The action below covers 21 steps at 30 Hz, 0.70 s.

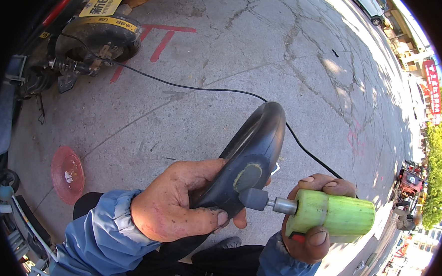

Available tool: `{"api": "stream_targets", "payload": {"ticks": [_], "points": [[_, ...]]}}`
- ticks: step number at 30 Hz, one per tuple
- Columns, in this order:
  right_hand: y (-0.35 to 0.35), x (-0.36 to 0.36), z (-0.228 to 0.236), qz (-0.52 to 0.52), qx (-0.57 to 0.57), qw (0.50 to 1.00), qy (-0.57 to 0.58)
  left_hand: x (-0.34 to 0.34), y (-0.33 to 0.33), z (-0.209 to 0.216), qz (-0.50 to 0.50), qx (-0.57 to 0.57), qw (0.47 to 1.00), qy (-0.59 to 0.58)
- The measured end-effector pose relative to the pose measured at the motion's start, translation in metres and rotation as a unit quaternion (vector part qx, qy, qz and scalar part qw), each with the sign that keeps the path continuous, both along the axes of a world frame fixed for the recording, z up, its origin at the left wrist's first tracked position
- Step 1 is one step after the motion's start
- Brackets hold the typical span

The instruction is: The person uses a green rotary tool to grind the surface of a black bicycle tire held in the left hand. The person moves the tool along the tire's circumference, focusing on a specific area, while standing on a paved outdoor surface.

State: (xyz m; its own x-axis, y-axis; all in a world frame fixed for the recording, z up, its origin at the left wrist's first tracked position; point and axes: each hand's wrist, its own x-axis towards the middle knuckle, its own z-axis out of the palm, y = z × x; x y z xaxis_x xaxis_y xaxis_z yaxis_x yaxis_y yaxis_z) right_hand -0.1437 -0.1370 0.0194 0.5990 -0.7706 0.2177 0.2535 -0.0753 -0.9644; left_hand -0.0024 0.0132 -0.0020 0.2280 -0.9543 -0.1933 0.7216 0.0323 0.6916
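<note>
My left hand (177, 203) grips a black rubber inner tube (266, 140), thumb and fingers wrapped round its near part. The tube's loop stands up away from me, and a roughened oval patch (248, 177) shows dull grey on its side. Closed round a green handheld electric grinder (345, 214) is my right hand (311, 233). A dark grey grinding bit (254, 199) sits in the tool's metal chuck (284, 205). This bit touches or nearly touches the rubber just below the patch; whether it is spinning I cannot tell.
A black cord (193, 87) crosses the concrete from the upper left, passes behind the tube and reaches the grinder. To the left stands a pink plastic basin (67, 175). A vehicle wheel (98, 39) with axle parts is at upper left. Further vehicles line the right.
</note>
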Motion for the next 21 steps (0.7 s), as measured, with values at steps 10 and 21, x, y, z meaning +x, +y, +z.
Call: {"api": "stream_targets", "payload": {"ticks": [10, 21], "points": [[-0.009, -0.010, -0.008, 0.066, -0.003, 0.997, -0.041, 0.001, 0.001, 0.000, -0.003, -0.002, 1.000, 0.001], [-0.013, -0.014, -0.001, 0.008, -0.074, 0.997, -0.009, 0.003, 0.001, -0.003, -0.006, -0.012, 1.000, -0.005]]}}
